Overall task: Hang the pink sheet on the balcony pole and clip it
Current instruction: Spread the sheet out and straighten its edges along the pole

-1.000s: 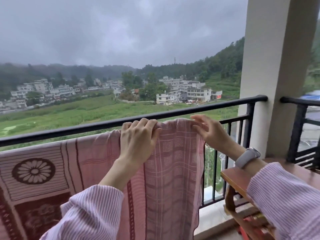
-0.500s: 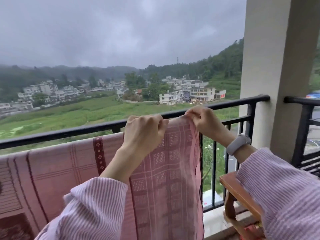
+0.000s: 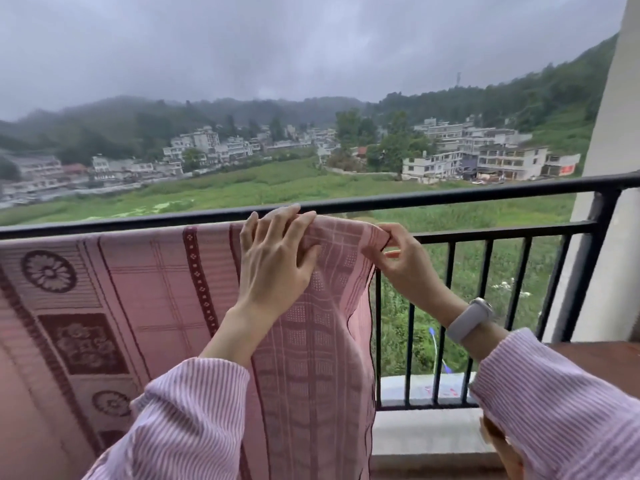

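— Pink cotton, woven with dark red bands and flower medallions: that is the pink sheet (image 3: 156, 306), and it is draped over the balcony pole (image 3: 450, 199), the black top rail.

— Which way does it run?

— Its long axis lies along the rail, stretching from my hands off past the left edge of view, while the cloth falls straight down on my side of the rail. Its right edge hangs vertically just below my hands, against the upright bars.

— And your hands?

— My left hand (image 3: 273, 261) lies flat on the sheet right at the rail, fingers straight and slightly spread, the tips pressing the fold at the top. My right hand (image 3: 398, 261) is just right of it, below the rail, thumb and fingers pinching the sheet's upper right corner. The two hands are close but not touching.

— Anything else near the rail?

— A pale watch (image 3: 469, 322) on my right wrist, striped pink sleeves (image 3: 194, 417) on both arms. To the right the rail meets a pale pillar (image 3: 609, 188). Beyond the rail lie green fields, white buildings and misty hills under a grey sky.
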{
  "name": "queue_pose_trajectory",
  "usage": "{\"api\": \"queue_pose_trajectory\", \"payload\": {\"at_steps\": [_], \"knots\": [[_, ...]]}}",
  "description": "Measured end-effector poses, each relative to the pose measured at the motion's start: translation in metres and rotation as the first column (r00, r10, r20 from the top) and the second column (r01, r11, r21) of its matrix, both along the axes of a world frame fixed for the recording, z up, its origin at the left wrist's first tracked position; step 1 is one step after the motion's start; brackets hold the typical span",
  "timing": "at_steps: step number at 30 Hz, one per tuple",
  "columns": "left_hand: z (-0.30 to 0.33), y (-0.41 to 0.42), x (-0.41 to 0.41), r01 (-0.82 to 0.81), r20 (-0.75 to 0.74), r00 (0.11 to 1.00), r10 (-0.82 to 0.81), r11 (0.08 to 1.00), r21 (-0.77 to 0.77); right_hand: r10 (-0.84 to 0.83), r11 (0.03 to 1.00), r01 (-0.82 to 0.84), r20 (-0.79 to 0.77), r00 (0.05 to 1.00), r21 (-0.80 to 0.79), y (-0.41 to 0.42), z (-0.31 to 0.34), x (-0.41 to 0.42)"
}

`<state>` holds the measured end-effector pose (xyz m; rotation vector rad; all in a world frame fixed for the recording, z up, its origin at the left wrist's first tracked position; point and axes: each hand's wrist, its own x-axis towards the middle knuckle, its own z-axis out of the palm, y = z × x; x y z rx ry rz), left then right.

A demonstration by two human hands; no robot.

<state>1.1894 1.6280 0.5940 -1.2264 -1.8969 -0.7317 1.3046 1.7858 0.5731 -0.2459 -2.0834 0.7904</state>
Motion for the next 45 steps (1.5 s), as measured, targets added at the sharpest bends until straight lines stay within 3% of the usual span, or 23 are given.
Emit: {"api": "queue_pose_trajectory", "payload": {"at_steps": [5,10,15,19,23,31,33,38,45], "knots": [[0.0,0.01,0.016,-0.08,-0.024,0.996,0.081,0.997,0.023,-0.099,0.995,0.101,-0.069,0.993,0.021,0.007,0.011,0.006],[-0.005,0.023,0.019,-0.065,-0.066,0.995,0.07,0.995,0.073,-0.038,0.995,0.021,-0.174,0.984,-0.099,0.007,0.019,0.012],[-0.023,0.026,0.011,-0.074,-0.098,0.992,0.082,0.994,0.081,0.134,0.951,-0.133,-0.012,0.991,-0.28,-0.004,-0.029,0.019],[-0.024,0.028,0.01,-0.108,-0.111,0.987,0.116,0.991,0.078,0.025,0.981,-0.038,-0.07,0.997,-0.191,-0.012,-0.038,0.012],[-0.021,0.027,0.011,-0.098,-0.109,0.988,0.105,0.993,0.067,-0.083,0.978,0.046,-0.173,0.982,-0.205,0.014,-0.019,0.022],[-0.014,0.02,0.003,-0.065,-0.122,0.99,0.069,0.997,0.037,0.079,0.987,-0.089,-0.076,0.994,-0.134,0.003,-0.031,0.026],[-0.008,0.019,0.002,-0.043,-0.119,0.992,0.045,0.999,0.017,0.039,0.993,-0.048,-0.089,0.995,-0.106,-0.003,-0.022,0.017],[0.008,0.016,-0.003,-0.003,-0.128,0.992,-0.003,0.999,-0.045,-0.12,0.971,0.072,-0.204,0.972,-0.23,-0.008,-0.001,-0.001],[0.012,0.022,-0.008,0.047,-0.126,0.991,-0.053,0.998,-0.047,-0.274,0.957,0.229,-0.284,0.919,-0.18,-0.005,0.006,-0.01]]}}
